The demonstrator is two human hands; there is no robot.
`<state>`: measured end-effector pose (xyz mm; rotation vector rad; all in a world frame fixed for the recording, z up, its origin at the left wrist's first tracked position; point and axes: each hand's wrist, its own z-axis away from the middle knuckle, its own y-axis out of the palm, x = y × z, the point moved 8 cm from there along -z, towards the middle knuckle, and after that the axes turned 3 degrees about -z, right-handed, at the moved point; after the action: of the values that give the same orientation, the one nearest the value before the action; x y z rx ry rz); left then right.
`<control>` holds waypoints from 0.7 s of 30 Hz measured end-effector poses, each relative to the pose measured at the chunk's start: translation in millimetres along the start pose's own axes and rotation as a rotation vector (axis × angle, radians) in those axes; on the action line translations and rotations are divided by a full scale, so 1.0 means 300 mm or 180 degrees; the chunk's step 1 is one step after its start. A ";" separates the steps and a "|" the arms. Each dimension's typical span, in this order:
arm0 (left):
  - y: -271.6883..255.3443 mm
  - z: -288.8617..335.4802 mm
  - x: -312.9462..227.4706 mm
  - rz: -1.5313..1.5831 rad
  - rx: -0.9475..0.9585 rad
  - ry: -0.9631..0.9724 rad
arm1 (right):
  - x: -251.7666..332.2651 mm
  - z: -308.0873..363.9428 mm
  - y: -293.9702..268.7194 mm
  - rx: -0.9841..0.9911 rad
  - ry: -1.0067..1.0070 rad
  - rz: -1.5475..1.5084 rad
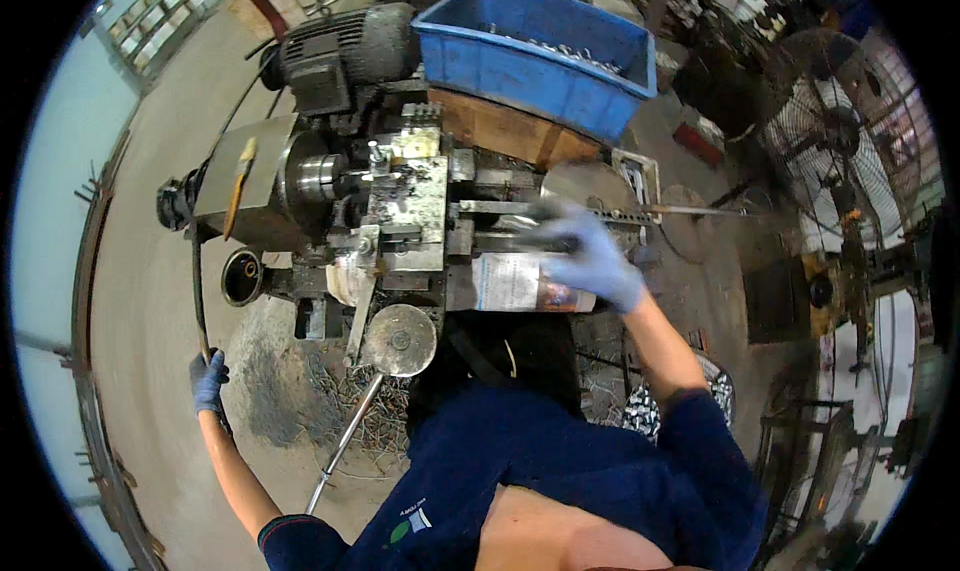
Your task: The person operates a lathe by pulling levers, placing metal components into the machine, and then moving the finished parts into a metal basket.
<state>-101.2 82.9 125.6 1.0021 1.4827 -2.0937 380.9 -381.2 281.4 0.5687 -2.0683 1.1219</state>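
My left hand (209, 382), in a blue-grey glove, is closed round the lower end of a long dark rod (199, 296) at the left of a small metal lathe (408, 201). My right hand (597, 261), in a blue glove, is smeared by motion at the right end of the lathe. Its dark fingertips lie close to the metal bars there, and I cannot make out whether they hold anything. Beside that hand, a printed paper sheet (508, 283) lies on the machine. The round steel collet nose (318, 177) faces the slide.
A wooden-handled brush (240, 186) rests on the headstock. Behind are a motor (350, 56) and a blue bin (535, 66) of metal pieces. A round plate (400, 341) on a rod stands near me. Shiny parts (645, 411) lie at right, near a fan (840, 131).
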 end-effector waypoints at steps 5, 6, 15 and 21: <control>-0.042 0.083 0.078 -0.0490 -0.0152 -0.0016 | 0.188 -0.487 0.419 0.0919 -0.0736 0.1496; -0.040 0.088 0.102 -0.0432 -0.0176 0.0042 | 0.162 -0.555 0.477 0.1086 -0.0648 0.1883; -0.072 0.164 0.154 -0.1360 -0.0756 0.0046 | 0.042 -0.725 0.654 0.1578 -0.0043 0.2363; -0.067 0.148 0.106 -0.1349 -0.0723 0.0055 | -0.001 -0.770 0.660 0.1072 -0.0137 0.1756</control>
<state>-150.6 52.2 123.6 0.6654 2.0315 -2.1184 337.1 -80.9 261.3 0.1688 -2.1478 1.8089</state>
